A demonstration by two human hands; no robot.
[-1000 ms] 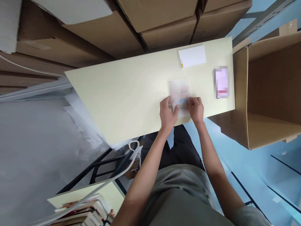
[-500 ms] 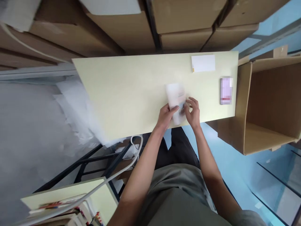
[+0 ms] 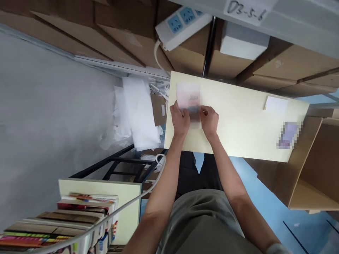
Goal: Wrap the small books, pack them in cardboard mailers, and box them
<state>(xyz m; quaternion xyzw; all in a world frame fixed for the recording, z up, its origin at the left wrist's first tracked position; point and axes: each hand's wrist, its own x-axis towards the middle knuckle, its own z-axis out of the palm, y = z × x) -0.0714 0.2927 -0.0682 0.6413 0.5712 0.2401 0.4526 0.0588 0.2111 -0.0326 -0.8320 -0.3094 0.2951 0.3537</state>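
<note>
There it was, the packet [image 3: 189, 96], blurred but readable enough: whitish at the top, pinkish lower down, a dark band across it, right over the left end of the table [image 3: 238, 127]. Whether it lay flat or hung just above the surface, the blur would not say. The left hand [image 3: 180, 119] had it by the left edge, fingers at the side, thumb laid over the front. And across from it, the right hand [image 3: 209, 120], curled in, thumb and fingertips pinched at the right edge! So the two hands stood apart, the packet clamped between them.

Farther along the table, well to the right, a white card [image 3: 277, 104] lay near the back edge, and nearer the right end sat a purple item [image 3: 289, 134], its details lost in coarse squares. Just beyond that end, a big carton [image 3: 304, 158] gaped open.

Up behind the table ran a row of brown boxes [image 3: 280, 67], with a white box [image 3: 244, 41] among them and a power strip [image 3: 182, 26] tilted, sockets showing. Above, a grey beam [image 3: 296, 24] wore a handwritten label [image 3: 247, 10]: D3-5-6.

Over on the left, white wrapping [image 3: 141, 116] hung in a long bundle beside the table. Lower left, books [image 3: 82, 215] crowded a pale board [image 3: 129, 204], and a grey cable [image 3: 127, 204] swept across in front of them.
</note>
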